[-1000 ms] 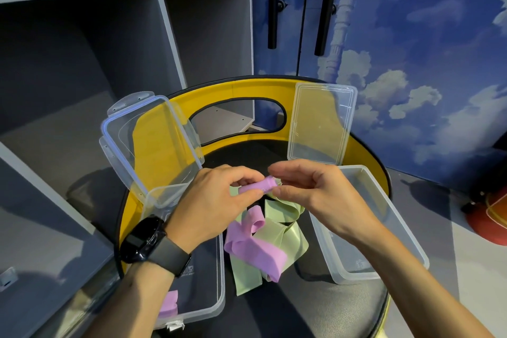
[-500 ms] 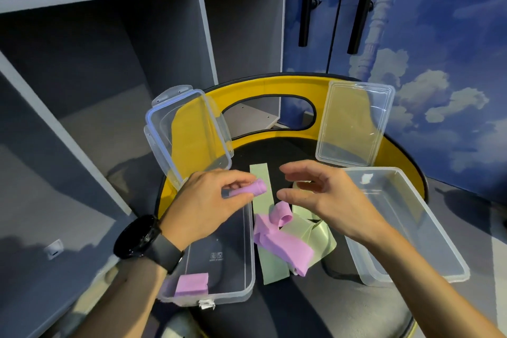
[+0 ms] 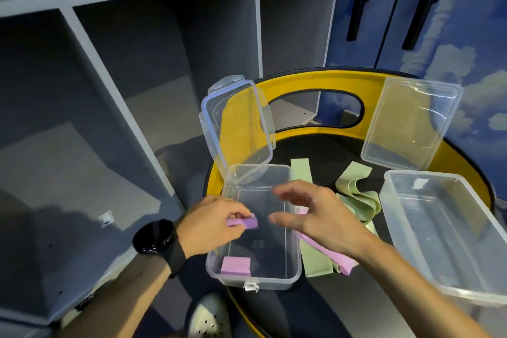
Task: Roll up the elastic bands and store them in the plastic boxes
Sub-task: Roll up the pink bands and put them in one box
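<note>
My left hand pinches a rolled purple band over the left side of the left plastic box. Another rolled purple band lies in that box's near left corner. My right hand hovers over the box's right rim, fingers loosely spread, holding nothing. Between the boxes lie loose green bands and a loose purple band, partly hidden under my right hand. The right plastic box holds no bands.
Both boxes rest on a black round seat with a yellow rim. The left box's lid stands up; a loose lid leans on the rim at the back right. Grey shelving stands to the left. A shoe shows below.
My left hand carried the rolled purple band down and left, from above the loose bands to over the left box. My right hand let go of it and opened.
</note>
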Available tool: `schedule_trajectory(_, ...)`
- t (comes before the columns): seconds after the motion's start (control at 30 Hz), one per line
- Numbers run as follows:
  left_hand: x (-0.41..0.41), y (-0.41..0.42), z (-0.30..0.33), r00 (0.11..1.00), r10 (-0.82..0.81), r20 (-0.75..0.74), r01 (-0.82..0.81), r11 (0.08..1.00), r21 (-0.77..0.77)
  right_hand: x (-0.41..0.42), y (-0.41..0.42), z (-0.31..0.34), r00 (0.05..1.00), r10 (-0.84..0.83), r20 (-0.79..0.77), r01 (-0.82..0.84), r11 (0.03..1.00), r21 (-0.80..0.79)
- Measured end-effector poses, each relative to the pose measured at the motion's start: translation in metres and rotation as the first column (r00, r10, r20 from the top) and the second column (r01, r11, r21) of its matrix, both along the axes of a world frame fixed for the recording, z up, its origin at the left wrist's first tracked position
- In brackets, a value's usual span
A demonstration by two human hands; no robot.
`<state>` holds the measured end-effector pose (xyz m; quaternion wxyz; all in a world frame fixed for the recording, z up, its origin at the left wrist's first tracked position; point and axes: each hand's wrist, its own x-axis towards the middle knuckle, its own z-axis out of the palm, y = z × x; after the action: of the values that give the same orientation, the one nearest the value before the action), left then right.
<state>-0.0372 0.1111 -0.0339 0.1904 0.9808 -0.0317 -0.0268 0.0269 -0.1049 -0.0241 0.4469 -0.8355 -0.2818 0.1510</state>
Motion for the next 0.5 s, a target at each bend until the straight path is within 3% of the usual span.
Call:
schedule_trajectory(0.27,0.011,-0.010,-0.022,0.989,-0.106,-0.103,0.131,0.954,0.269,-0.006,0.016,-0.010,0.999,0.049,-0.009,-0.049,0.996,-0.074)
schedule_trajectory(0.5,0.017,-0.013,-0.038,0.941,-0.154,-0.301,0.270,0.879,0.394,-0.002,0.014,-0.013,0.999,0.035,-0.021,-0.037,0.996,-0.079)
